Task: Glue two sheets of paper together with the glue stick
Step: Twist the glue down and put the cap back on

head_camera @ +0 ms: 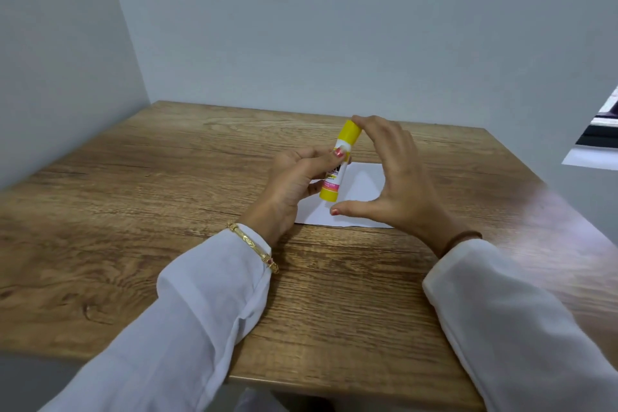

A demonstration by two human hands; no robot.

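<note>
My left hand (294, 174) grips a glue stick (337, 170) round its white and pink body and holds it tilted above the table. The stick's yellow cap (349, 134) is on and points up and away. My right hand (398, 177) arches beside it, fingertips touching the cap's top, thumb stretched out below the stick's bottom end. White paper (364, 184) lies flat on the wooden table (167, 211) under both hands, partly hidden by them. I cannot tell whether it is one sheet or two.
Grey walls close the table in at the left and the back. The table's front edge runs near my sleeves. A dark object on a white ledge (598, 134) shows past the right edge.
</note>
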